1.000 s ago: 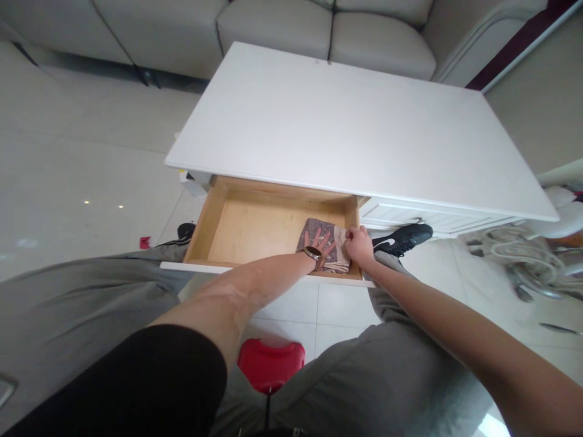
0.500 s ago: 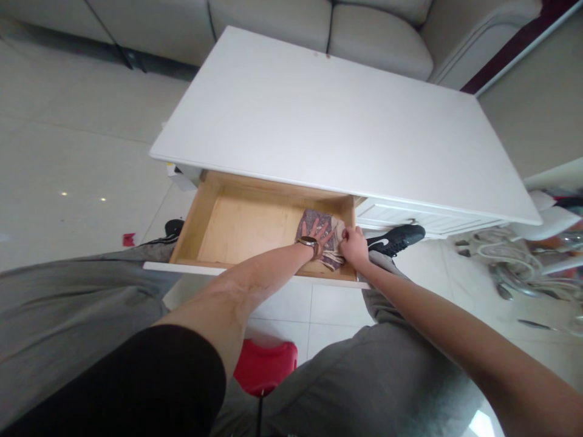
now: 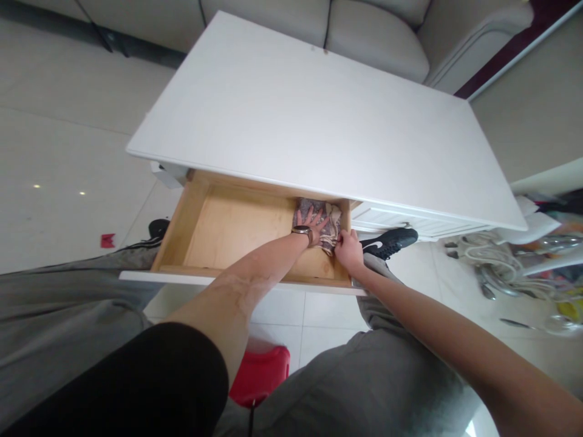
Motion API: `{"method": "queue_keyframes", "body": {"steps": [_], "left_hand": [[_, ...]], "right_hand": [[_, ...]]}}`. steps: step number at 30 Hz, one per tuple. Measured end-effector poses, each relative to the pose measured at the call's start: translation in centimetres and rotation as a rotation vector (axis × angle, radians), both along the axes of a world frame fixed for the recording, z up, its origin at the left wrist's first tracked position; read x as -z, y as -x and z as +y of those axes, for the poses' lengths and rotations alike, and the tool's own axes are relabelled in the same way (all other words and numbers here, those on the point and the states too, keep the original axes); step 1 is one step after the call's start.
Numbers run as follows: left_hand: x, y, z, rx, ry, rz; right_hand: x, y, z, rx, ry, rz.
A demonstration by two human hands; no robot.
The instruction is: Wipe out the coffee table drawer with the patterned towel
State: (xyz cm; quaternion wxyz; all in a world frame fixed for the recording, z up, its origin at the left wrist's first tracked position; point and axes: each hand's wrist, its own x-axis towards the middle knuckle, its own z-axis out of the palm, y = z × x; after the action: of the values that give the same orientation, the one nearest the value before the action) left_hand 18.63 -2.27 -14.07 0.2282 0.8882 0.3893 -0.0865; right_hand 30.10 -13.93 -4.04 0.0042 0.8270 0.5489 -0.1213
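A folded cloth (image 3: 336, 216), purple-grey with a beige patterned part, lies at the right end of the pulled-out wooden drawer (image 3: 232, 227). My left hand (image 3: 314, 226), a watch at its wrist, rests flat on the cloth with fingers spread. Beside the drawer's right wall, my right hand (image 3: 348, 249) is closed, its thumb and fingers pinching the cloth's right edge. The palm of my left hand hides part of the cloth, and the right fingertips are only partly visible.
The drawer belongs to a white table (image 3: 310, 115) with a sofa (image 3: 378, 42) behind it. A red stool (image 3: 262, 373) is below me. Cables (image 3: 489, 255) and other items lie on the floor at right. My black shoe (image 3: 392, 241) is beside the drawer.
The cloth has shifted toward the back of the drawer under my left hand. My right hand stays at its right edge. The view has shifted slightly.
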Motion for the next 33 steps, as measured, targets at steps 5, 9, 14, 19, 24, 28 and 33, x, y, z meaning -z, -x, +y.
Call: {"method": "queue_keyframes", "body": {"steps": [5,9,14,19,24,28,33], "left_hand": [[-0.1,0.6,0.0,-0.002,-0.012,-0.064],[-0.1,2.8,0.7,0.011,0.006,-0.117],[-0.4,7.7,2.6,-0.044,-0.009,-0.067],[-1.7,14.2,4.9,-0.087,-0.012,0.083],[-2.7,22.5,7.0,-0.166,-0.023,0.224],[-3.1,28.0,7.8,-0.215,-0.091,0.314],[-3.7,29.2,7.4,-0.239,-0.095,0.331]], "right_hand": [[0.2,-0.3,0.1,-0.024,-0.017,-0.004],[0.4,-0.4,0.2,-0.01,-0.018,-0.022],[0.5,-0.4,0.1,-0.023,0.01,-0.069],[0.6,-0.7,0.1,-0.017,0.014,-0.082],[0.7,-0.8,0.2,-0.024,0.011,-0.082],[0.7,-0.8,0.2,-0.019,-0.003,-0.071],[0.7,-0.8,0.2,-0.018,-0.011,-0.074]]}}
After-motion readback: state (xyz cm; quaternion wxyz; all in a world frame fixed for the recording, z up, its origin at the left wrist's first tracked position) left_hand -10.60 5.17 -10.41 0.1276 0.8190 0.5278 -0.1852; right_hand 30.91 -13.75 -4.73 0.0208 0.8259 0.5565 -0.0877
